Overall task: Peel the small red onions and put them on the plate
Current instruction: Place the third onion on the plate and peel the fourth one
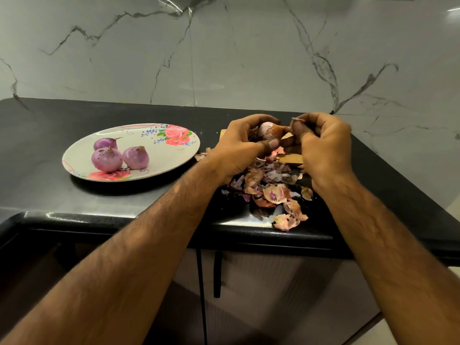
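Brown-skinned onion [271, 130], pale purple patch

A kitchen, most likely in a home: a glossy black countertop [99, 202] runs along a marble-veined wall [224, 58], cabinet doors [273, 295] with a dark handle [217, 275] sit beneath it, and a flowered plate [161, 155] of peeled onions [107, 159] lies beside loose onion skins [268, 185]

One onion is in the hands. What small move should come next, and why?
Probably the right hand should pull the skin it pinches away from the onion, while the left hand grips it. Brown skin covers part of that onion, so it is not ready for the plate. The strip can fall on the peels below.
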